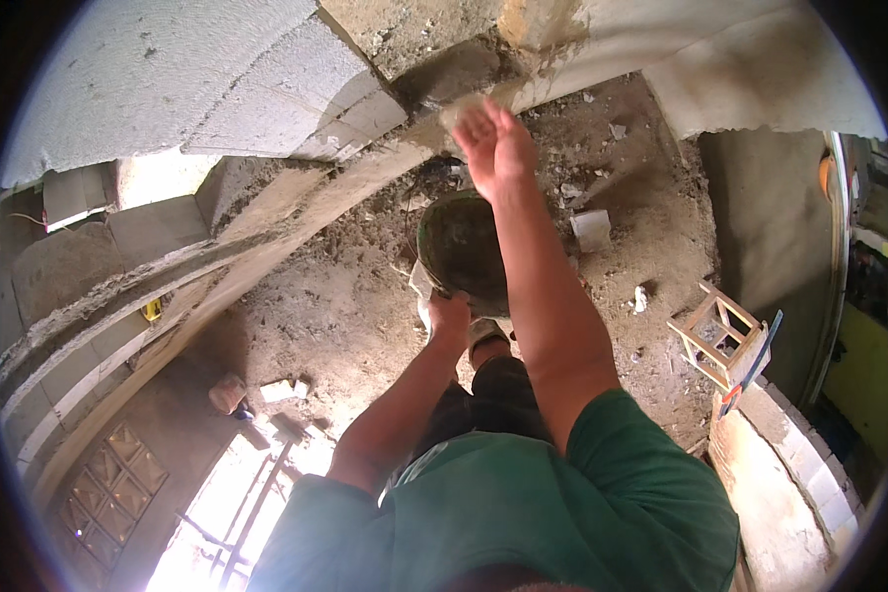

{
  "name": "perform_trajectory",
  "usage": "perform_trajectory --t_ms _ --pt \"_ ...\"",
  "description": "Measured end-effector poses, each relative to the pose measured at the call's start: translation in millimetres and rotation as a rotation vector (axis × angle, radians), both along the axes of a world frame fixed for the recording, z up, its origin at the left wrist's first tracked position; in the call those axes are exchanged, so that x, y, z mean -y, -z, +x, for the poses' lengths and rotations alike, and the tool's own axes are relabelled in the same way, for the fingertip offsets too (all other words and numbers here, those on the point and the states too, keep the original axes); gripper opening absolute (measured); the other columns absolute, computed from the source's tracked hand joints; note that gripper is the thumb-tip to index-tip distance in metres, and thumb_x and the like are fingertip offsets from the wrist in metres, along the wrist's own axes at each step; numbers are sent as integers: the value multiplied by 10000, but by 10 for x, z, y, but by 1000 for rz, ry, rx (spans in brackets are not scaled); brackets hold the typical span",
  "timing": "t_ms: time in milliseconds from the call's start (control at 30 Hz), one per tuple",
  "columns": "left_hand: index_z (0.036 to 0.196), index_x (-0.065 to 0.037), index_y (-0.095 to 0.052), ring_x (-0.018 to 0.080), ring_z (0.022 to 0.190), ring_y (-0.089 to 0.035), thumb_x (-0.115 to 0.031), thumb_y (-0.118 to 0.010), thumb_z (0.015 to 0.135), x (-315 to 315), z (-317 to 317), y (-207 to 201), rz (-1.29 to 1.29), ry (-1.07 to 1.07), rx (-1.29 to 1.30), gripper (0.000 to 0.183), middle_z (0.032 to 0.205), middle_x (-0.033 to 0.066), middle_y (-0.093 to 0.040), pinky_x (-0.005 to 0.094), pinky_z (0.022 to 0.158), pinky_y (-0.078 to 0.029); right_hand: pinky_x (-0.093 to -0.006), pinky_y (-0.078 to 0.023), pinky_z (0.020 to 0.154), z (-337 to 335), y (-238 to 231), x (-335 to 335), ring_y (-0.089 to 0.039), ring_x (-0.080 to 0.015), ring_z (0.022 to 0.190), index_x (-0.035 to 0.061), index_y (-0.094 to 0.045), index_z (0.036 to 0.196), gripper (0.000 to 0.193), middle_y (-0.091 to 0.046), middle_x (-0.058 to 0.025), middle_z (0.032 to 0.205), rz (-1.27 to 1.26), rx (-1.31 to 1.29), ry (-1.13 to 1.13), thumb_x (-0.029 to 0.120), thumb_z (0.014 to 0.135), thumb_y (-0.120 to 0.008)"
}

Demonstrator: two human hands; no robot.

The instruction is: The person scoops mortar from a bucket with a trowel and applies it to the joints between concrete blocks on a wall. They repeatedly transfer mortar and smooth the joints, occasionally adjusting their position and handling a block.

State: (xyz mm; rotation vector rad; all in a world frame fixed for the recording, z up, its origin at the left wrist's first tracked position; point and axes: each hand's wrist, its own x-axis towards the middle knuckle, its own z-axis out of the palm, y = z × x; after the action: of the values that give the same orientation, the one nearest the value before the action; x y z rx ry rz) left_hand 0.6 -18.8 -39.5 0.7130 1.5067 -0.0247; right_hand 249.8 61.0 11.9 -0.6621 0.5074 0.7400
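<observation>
In front of my legs hangs or stands a dark round bucket point(456, 242) with a greenish edge; what is inside cannot be made out. My left hand point(450, 314) is closed on its near rim. My right hand point(495, 153) is raised beyond the bucket, fingers stretched out and somewhat smeared by motion. A pale blur shows at its fingertips, close to the wall's damp, dark patch point(454, 74). Whether the fingers touch the wall I cannot tell.
Pale block walling point(257, 94) rises at the upper left. Rubble and a white block piece point(591, 231) litter the dirt floor point(335, 286). To the right, a small wooden frame stool point(720, 335) stands near a low block wall point(799, 464). A bright opening point(237, 513) lies lower left.
</observation>
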Motion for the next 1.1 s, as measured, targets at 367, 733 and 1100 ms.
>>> perform_trajectory --t_ms 367,733,1100 --pt "1225 3 -524 207 747 -637 -2 -595 799 -62 -159 44 166 24 3 432 999 142 -641 348 596 -526 -379 -458 640 -877 767 755 -567 -176 751 80 -646 900 144 -624 -54 852 -591 -117 -412 198 885 -565" --pt "1180 -11 -523 238 767 -650 19 -572 824 70 -109 -22 59 105 35 360 1008 130 -628 368 585 -580 -488 -520 751 -1139 1720 1334 -620 -314 779 20 -631 952 298 -643 -145 905 -155 -526 -105 206 960 -399" --pt "1184 2 -516 275 827 -662 9 -587 812 -131 18 -73 65 -36 -55 379 1058 165 -608 378 579 -599 -445 -279 1153 899 72 -303 -459 -266 1285 11 -374 1389 473 -460 -137 1383 -168 56 68 305 1025 -441"
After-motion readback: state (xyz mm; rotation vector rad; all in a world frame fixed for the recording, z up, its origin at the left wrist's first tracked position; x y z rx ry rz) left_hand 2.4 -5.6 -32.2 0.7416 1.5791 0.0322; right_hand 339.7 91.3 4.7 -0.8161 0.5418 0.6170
